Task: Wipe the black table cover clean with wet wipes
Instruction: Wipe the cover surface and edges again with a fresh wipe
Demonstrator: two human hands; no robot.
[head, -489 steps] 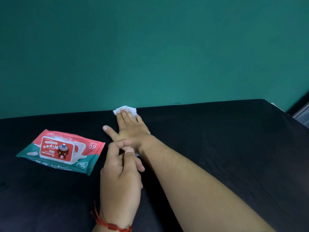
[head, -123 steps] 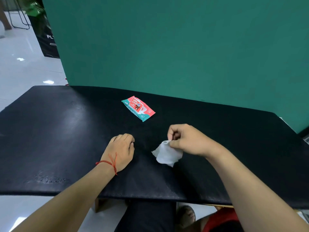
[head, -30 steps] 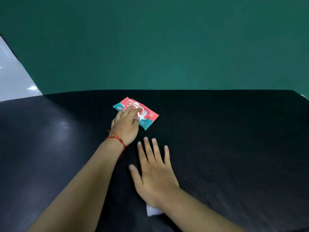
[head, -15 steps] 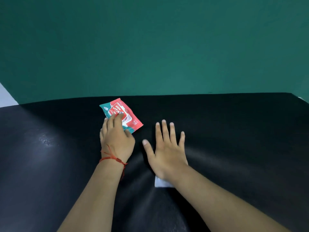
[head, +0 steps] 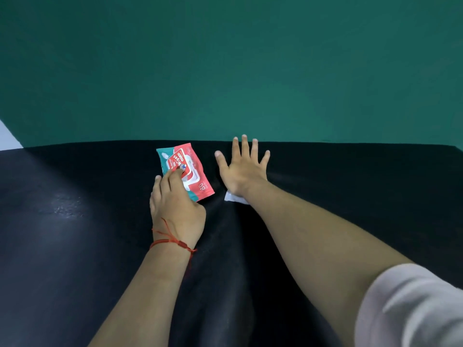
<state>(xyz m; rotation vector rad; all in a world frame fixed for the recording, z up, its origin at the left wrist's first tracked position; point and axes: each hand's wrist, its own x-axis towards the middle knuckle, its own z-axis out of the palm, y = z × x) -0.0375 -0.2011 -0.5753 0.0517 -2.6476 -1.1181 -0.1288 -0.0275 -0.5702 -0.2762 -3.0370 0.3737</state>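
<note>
The right hand [head: 241, 169] lies flat on the black table cover [head: 350, 186] near its far edge, close to the green wall [head: 225, 71]. Its grip is apart, fingers straight and spread. It presses down on a white wet wipe [head: 234, 197], of which only a crumpled corner shows under the wrist.

Just to its left, the left hand [head: 175, 204], with a red string bracelet [head: 172, 242] at the wrist, has its fingers laid over the near end of the wipes pack [head: 186, 169], which sits askew on the cover. The thumb is hidden, so I cannot tell whether this grip pinches the pack or only pushes on it.

The wiping looks to be mid-course. A wipe is out and in use, and the stroke has reached the back of the table. Faint sheen shows on the left and middle of the cover, but it could be damp or plain glare, so how much is already clean cannot be read. Probably left to do: the patch under the pack and the right-hand stretch.
</note>
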